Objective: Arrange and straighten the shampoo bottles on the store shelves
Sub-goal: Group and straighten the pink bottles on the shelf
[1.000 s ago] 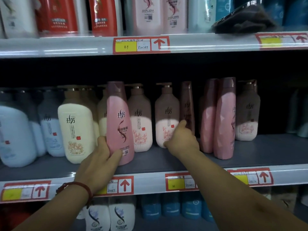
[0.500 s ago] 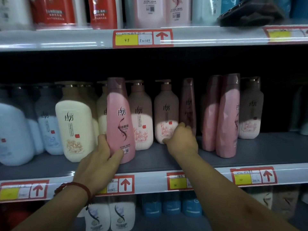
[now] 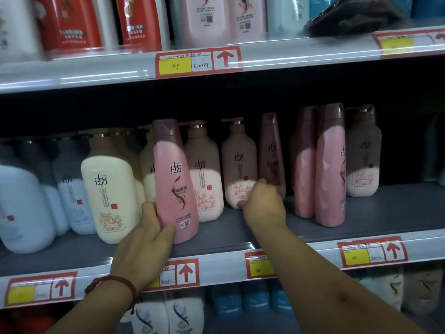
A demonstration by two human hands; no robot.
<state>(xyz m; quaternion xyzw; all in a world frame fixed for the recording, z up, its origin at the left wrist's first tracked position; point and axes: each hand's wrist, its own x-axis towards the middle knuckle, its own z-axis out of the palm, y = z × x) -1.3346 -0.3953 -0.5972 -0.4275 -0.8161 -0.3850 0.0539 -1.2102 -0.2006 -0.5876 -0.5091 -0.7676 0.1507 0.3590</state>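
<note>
On the middle shelf (image 3: 385, 208) my left hand (image 3: 144, 239) grips the base of a tall pink flip-cap bottle (image 3: 174, 179), which leans slightly left near the shelf's front. My right hand (image 3: 263, 204) reaches deeper, fingers curled round the bottom of a slim dark pink bottle (image 3: 272, 153), thumb against the pink pump bottle (image 3: 238, 165) beside it. Another pink pump bottle (image 3: 204, 174) stands between my hands. A cream pump bottle (image 3: 108, 186) sits to the left. Two tall pink bottles (image 3: 320, 165) stand to the right, turned sideways.
Pale blue pump bottles (image 3: 21, 203) fill the shelf's left end, and a brownish pump bottle (image 3: 363, 153) stands far right. Red and pink bottles line the upper shelf (image 3: 120, 71), where a dark bundle (image 3: 349, 15) lies. Blue and white bottles sit below. Price tags mark the shelf edges.
My right hand has slid a little right and closed round the slim dark pink bottle's base. My left hand keeps its grip on the tall pink bottle, which has barely moved.
</note>
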